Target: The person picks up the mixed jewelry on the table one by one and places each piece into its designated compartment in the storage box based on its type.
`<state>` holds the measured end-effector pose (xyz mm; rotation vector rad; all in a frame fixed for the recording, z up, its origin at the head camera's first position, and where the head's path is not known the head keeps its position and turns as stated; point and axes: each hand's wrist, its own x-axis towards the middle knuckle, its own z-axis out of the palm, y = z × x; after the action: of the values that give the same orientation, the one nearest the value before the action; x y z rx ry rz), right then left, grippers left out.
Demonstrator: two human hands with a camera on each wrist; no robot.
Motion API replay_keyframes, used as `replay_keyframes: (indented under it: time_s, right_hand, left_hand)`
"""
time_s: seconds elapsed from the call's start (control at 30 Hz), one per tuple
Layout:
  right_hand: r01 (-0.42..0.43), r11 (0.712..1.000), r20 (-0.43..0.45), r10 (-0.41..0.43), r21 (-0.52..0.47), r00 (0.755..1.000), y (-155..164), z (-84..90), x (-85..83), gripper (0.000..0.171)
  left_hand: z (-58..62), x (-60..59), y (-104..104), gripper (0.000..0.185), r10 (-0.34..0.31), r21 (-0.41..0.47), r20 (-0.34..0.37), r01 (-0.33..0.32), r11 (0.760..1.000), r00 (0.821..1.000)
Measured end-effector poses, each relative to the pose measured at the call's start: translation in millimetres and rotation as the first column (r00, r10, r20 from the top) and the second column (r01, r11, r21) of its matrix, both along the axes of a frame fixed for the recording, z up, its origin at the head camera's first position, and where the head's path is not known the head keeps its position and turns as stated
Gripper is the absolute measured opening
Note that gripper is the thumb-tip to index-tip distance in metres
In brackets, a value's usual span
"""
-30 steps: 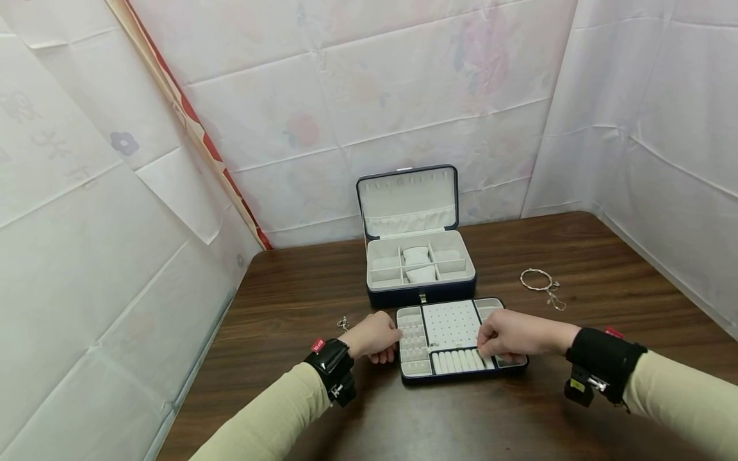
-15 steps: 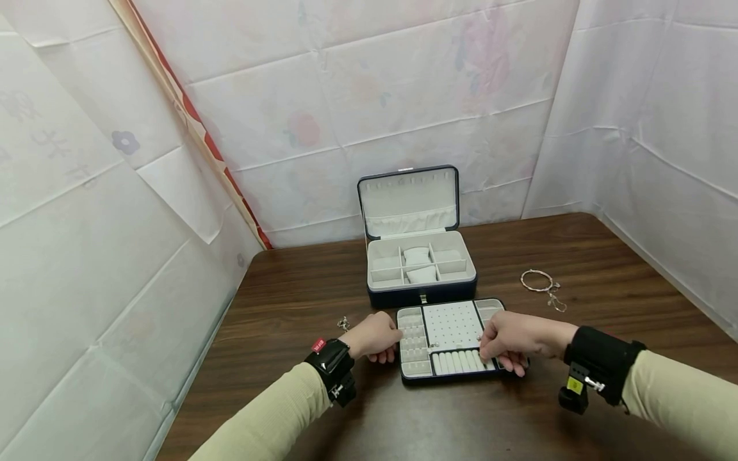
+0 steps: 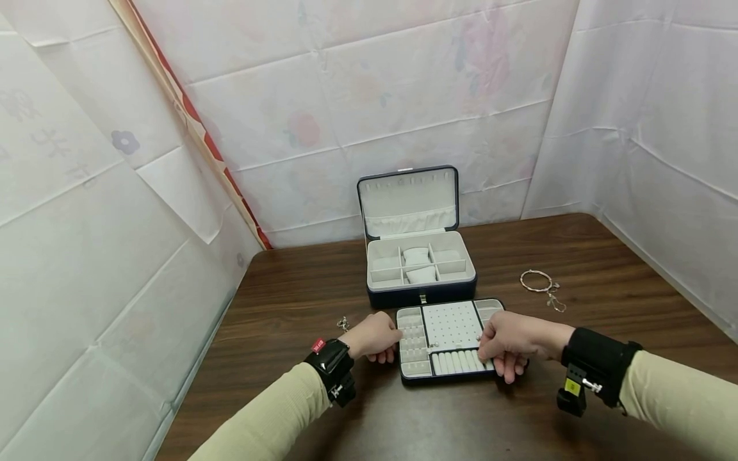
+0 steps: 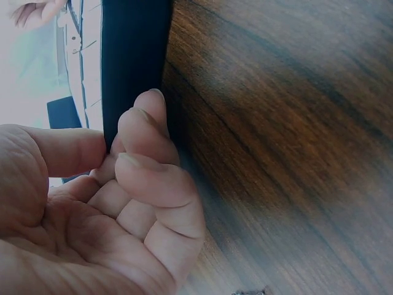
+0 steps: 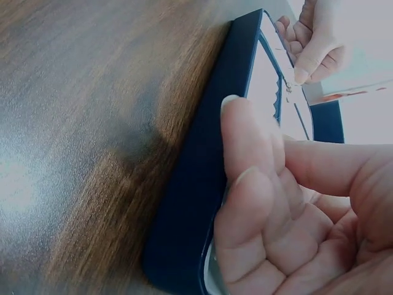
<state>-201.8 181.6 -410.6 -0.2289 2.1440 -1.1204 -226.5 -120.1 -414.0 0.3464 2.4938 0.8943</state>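
Note:
A jewellery tray (image 3: 459, 379) with a dark blue outer wall and pale lining lies in front of the open jewellery box (image 3: 421, 296). My left hand (image 3: 373, 336) grips the tray's left edge, its thumb (image 4: 77, 150) on the rim side and the other fingers curled by the dark wall. My right hand (image 3: 510, 342) is over the right end of the ring rolls (image 3: 455, 362), thumb and index finger pinched together. Whatever small item lies between those fingertips is hidden. Small earrings (image 3: 434, 346) show at the lower edge of the dotted earring panel (image 3: 452, 323).
A bangle (image 3: 536, 280) and a thin chain bracelet (image 3: 556, 302) lie on the wooden table (image 3: 300, 288) to the right. Left of the tray is a small silvery jewellery piece (image 3: 343, 323). The box's raised lid (image 3: 409, 198) stands near the white curtain (image 3: 323, 128).
My right hand has turned slightly, and its lower fingers have swung down over the tray's front edge. Its pinch stays at the ring rolls. My left hand has not moved.

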Motion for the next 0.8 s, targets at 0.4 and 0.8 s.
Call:
replay_keyframes:
  time_s: [0.4, 0.8]
  right_hand:
    - [-0.037, 0.998, -0.083, 0.04, 0.043, 0.996, -6.0, 4.0, 0.5, 0.02]
    - [-0.076, 0.986, -0.203, 0.105, 0.145, 0.974, -8.1, 6.1, 3.5, 0.021]
  left_hand:
    - [-0.3, 0.8, 0.9, 0.039, 0.05, 0.001, 0.048, -0.05, 0.999, 0.998]
    - [-0.9, 1.3, 2.6, 0.038, 0.064, 0.016, 0.08, -0.065, 0.998, 0.995]
